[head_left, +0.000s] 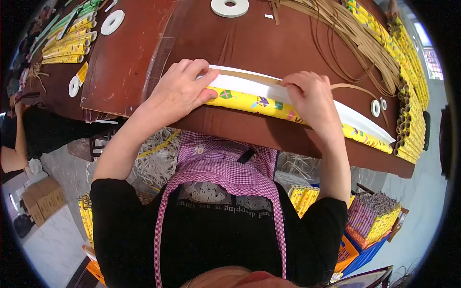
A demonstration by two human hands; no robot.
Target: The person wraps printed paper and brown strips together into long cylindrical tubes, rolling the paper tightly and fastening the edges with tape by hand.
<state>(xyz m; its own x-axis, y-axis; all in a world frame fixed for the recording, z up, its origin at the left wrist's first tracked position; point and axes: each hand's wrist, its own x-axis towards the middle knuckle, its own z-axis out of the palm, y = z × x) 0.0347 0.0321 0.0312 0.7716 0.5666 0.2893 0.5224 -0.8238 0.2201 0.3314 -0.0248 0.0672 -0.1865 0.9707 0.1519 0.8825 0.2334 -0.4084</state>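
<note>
A long sheet of yellow patterned wrapping paper [259, 104], partly rolled with its white inner side [245, 85] showing, lies along the table's front edge. A narrow brown strip [259, 78] runs along the white side between my hands and trails off past the right one. My left hand [185, 85] is closed over the paper's left end, thumb on the yellow roll and fingers bent over the white edge. Farther right, my right hand [309, 98] has its fingers curled together on the strip at the paper's far edge; its fingertips are partly hidden.
A bundle of brown strips [357, 36] lies at the back right. Yellow rolled tubes [409, 122] are stacked at the right edge, others [72, 48] at the far left. White tape rolls [230, 6] sit on the brown table [129, 53]. Another person's arm [19, 139] is at left.
</note>
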